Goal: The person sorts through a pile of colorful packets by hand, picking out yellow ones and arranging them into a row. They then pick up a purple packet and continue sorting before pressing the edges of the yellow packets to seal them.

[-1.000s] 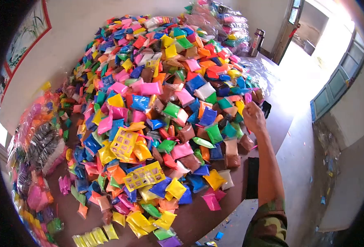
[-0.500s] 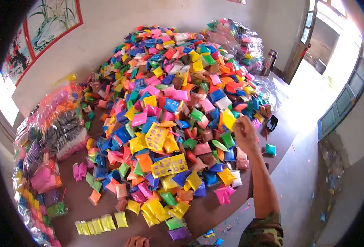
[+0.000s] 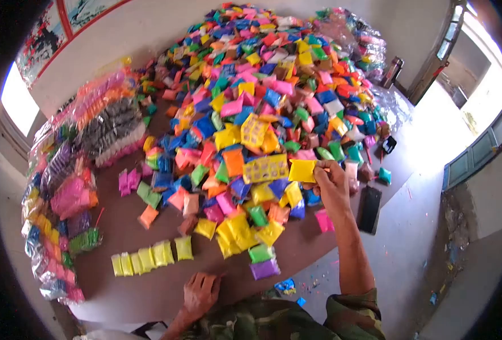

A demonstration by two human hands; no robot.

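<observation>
A small yellow packet (image 3: 302, 170) is pinched by its right edge in my right hand (image 3: 331, 180), held above the front right of a large heap of coloured packets (image 3: 262, 107). My left hand (image 3: 201, 290) rests at the table's near edge with its fingers curled; their undersides are hidden. To its left lies a row of pale yellow packets (image 3: 143, 260), with one similar packet (image 3: 183, 248) slightly apart. Bright yellow packets (image 3: 235, 233), a green packet (image 3: 260, 253) and a purple packet (image 3: 265, 269) lie ahead and to the right of this hand.
Clear bags full of packets (image 3: 72, 198) line the left side of the brown table (image 3: 140, 297). Two yellow printed cards (image 3: 265, 168) lie on the heap. A dark flat object (image 3: 370, 209) sits by the right edge, a flask (image 3: 393, 72) farther back. Scraps litter the floor.
My right hand has come down and nearer with the yellow packet, away from the heap's right side. The view has tilted down, and more of my left hand shows.
</observation>
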